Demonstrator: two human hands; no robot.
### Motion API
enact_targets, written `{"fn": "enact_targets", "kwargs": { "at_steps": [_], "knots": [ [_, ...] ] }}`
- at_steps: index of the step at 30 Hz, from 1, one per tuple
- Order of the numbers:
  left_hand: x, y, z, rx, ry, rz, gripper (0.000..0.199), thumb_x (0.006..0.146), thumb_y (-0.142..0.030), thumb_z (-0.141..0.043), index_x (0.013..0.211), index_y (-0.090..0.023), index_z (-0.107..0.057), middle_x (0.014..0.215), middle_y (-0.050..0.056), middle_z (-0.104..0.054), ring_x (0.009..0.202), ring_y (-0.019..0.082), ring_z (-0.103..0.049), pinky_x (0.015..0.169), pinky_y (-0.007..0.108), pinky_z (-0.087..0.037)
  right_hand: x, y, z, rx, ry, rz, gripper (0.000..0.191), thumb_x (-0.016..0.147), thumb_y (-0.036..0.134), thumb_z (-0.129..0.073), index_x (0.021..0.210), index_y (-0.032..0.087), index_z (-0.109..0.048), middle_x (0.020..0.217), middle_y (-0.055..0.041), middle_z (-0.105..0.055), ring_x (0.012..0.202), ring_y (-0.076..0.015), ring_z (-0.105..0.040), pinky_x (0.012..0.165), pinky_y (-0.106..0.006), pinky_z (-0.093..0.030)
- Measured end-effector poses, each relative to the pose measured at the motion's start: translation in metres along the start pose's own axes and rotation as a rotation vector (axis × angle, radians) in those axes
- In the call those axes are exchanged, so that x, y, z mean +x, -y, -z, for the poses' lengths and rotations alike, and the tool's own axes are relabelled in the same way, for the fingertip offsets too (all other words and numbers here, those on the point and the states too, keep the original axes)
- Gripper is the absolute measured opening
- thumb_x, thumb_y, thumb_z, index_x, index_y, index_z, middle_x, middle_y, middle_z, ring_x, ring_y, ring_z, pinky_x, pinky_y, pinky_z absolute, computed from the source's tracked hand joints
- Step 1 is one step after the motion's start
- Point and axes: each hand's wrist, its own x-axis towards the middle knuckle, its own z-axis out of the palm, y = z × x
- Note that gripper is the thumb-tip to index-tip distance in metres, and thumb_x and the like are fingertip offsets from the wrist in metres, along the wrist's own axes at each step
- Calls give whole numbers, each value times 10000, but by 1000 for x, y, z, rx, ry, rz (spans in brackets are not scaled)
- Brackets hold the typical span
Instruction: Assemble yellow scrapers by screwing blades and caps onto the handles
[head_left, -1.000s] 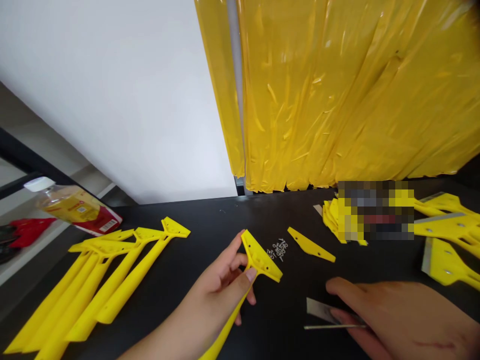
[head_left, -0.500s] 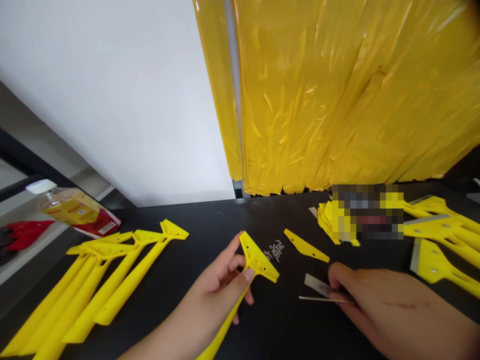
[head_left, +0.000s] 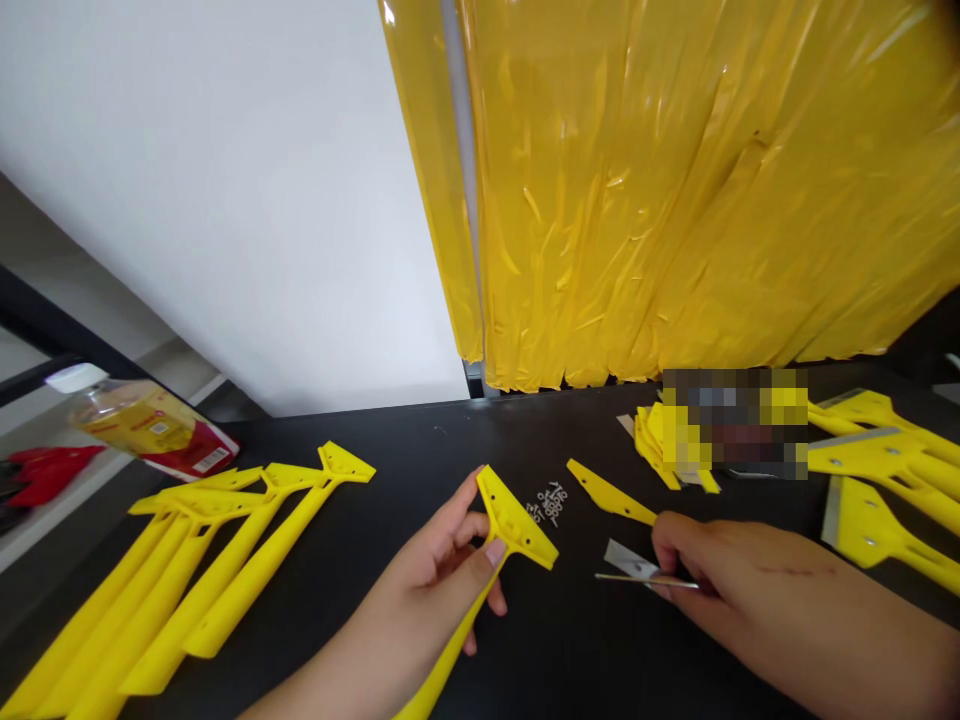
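Scraper handle (head_left: 519, 525), yellow, near six o'clock, clamped at the neck in the left hand (head_left: 446, 570), with a metal blade (head_left: 624, 557) and a thin metal piece (head_left: 610, 577) at five o'clock, pinched in the right hand (head_left: 776, 600) near a two-holed yellow plate (head_left: 604, 493).

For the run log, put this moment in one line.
left hand: holds yellow handle; right hand: holds metal blade, thin metal rod; beside handle: small metal parts; near right hand: yellow plate, contact unclear

A black table (head_left: 555, 650) carries yellow handles (head_left: 262, 570), screws (head_left: 553, 504), yellow plates (head_left: 609, 492) and bladed scrapers (head_left: 874, 525).
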Motion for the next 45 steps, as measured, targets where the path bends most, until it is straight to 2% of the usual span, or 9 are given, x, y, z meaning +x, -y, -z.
{"fn": "enact_targets", "kwargs": {
  "at_steps": [8, 11, 15, 21, 28, 33, 37, 40, 45],
  "knots": [
    [0, -2, 2, 10, 13, 26, 812, 964, -420, -690, 1648, -413, -254, 1139, 50, -664, 649, 125, -656, 445, 189, -476, 4, 5, 3, 158, 137, -81, 121, 869, 220, -598, 754, 258, -603, 743, 2, -685, 711, -228, -666, 617, -310, -432],
    [-2, -7, 2, 3, 138, 111, 681, 983, -392, -669, 1599, -384, -381, 1084, 37, -707, 523, 81, -631, 420, 175, -470, 11, 10, 9, 450, 240, -125, 233, 985, 337, -545, 773, 243, -563, 750, 13, -606, 696, -182, -568, 605, -277, -396],
    [-7, -8, -6, -15, 287, 215, 404, 983, -386, -659, 1370, -270, -638, 1085, 59, -761, 462, 51, -617, 412, 147, -464, 17, 18, 14, 873, 318, -111, 364, 1024, 494, -556, 785, 222, -525, 718, 44, -447, 670, -135, -398, 584, -255, -320],
    [-9, 1, -19, -28, 312, 232, 438, 890, -422, -773, 1291, -267, -689, 1041, 43, -793, 475, 30, -560, 506, 161, -505, 16, 29, 8, 1127, 256, -91, 452, 988, 563, -622, 745, 206, -491, 687, 58, -414, 618, -108, -327, 550, -250, -268],
    [-13, -2, -25, 63, 371, 227, 251, 982, -395, -638, 1133, -198, -677, 994, 39, -785, 425, 27, -553, 415, 133, -445, 13, 36, 3, 1205, 245, -116, 486, 936, 618, -673, 745, 211, -487, 666, 78, -419, 528, -77, -313, 482, -237, -241],
    [-18, 5, -32, 91, 310, 201, 223, 994, -409, -602, 1053, -195, -625, 886, -6, -731, 396, 21, -521, 365, 115, -409, 13, 39, 7, 1222, 189, -140, 482, 891, 614, -720, 743, 219, -486, 641, 84, -399, 524, -81, -297, 478, -239, -233],
    [-15, 7, -42, -23, 341, 247, 234, 959, -410, -647, 1059, -202, -606, 906, 5, -718, 423, 39, -574, 392, 134, -461, 14, 39, 7, 1212, 183, -117, 472, 908, 608, -697, 744, 219, -487, 639, 86, -385, 533, -86, -285, 492, -239, -243],
    [-10, 2, -46, -131, 413, 251, 277, 919, -377, -711, 1125, -220, -615, 982, 20, -713, 456, 47, -618, 421, 142, -493, 15, 36, 1, 1198, 201, -84, 418, 943, 559, -678, 773, 208, -527, 673, 66, -453, 593, -104, -361, 560, -241, -322],
    [-6, -1, -44, -208, 432, 223, 244, 956, -321, -658, 1179, -229, -624, 991, 26, -707, 426, 27, -567, 377, 121, -436, 15, 30, -7, 1107, 215, -38, 337, 1016, 458, -612, 807, 207, -528, 714, 51, -464, 680, -129, -401, 616, -252, -340]
  ]
}}
